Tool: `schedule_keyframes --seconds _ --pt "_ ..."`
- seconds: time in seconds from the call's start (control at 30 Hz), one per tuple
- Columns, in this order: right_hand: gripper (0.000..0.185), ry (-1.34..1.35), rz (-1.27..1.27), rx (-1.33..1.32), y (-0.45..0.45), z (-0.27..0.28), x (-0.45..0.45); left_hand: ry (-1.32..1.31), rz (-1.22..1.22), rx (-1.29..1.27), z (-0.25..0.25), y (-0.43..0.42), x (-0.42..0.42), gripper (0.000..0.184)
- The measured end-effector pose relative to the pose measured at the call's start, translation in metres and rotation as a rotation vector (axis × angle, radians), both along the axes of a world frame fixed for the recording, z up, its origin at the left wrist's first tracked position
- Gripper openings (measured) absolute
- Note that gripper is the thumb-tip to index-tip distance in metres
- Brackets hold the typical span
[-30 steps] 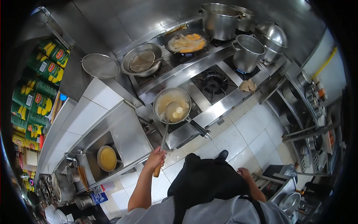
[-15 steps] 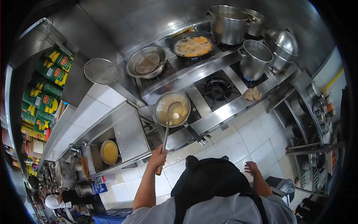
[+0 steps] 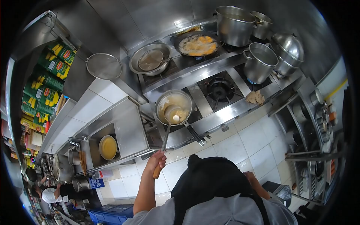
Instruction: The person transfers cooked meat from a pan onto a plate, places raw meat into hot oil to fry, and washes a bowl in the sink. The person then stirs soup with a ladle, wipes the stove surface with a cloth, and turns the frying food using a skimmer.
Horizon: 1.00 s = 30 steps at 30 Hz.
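My left hand [image 3: 156,160] is closed around the wooden end of a long metal ladle [image 3: 165,139]. The ladle's bowl dips into a saucepan [image 3: 190,98] on the front left burner. In that pan are cloudy liquid, pale yellowish chunks and a white round piece [image 3: 176,117] beside the ladle. Its black handle [image 3: 195,134] points toward me, untouched. My right hand [image 3: 250,175] hangs low beside the black apron [image 3: 212,176], near no utensil; its fingers are mostly hidden.
Food fries in a wok [image 3: 198,45] at the back. Tall pots [image 3: 235,26] and a steaming-hot-looking lit burner pot [image 3: 261,62] stand right. A strainer rests in a bowl [image 3: 134,67]. Left is a sink with a yellow-filled container [image 3: 108,147]. A crumpled cloth [image 3: 255,97] lies on the stove edge. Another person [image 3: 52,195] stands far left.
The ladle's bowl has moved toward the near side of the saucepan, and the contents have shifted. My right hand has drawn in toward the apron.
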State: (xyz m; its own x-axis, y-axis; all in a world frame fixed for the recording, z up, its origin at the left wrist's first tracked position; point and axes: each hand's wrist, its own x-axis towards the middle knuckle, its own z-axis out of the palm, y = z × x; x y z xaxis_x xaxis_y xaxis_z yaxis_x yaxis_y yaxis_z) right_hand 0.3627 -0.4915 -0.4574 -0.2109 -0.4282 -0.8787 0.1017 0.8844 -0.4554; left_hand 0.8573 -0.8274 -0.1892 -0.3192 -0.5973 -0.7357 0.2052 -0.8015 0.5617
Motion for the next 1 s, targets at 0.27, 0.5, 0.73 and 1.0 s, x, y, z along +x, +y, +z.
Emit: schedule_keyframes --seconds 0.27,0.5,0.73,1.0 --pt "0.029 -0.069 -0.341 0.145 -0.042 0.02 0.003 0.162 0.055 0.017 -0.002 -0.006 0.011 0.02" --pt "0.031 -0.059 -0.3 0.069 -0.069 0.034 0.011 0.009 -0.037 -0.071 -0.001 -0.015 0.015 0.015" --pt "0.03 -0.059 -0.305 0.095 -0.064 0.031 0.017 -0.192 -0.189 -0.156 -0.004 -0.015 0.024 0.019" --pt "0.03 -0.072 -0.261 0.132 -0.042 0.005 0.012 -0.335 -0.359 -0.212 0.017 -0.015 0.028 0.02"
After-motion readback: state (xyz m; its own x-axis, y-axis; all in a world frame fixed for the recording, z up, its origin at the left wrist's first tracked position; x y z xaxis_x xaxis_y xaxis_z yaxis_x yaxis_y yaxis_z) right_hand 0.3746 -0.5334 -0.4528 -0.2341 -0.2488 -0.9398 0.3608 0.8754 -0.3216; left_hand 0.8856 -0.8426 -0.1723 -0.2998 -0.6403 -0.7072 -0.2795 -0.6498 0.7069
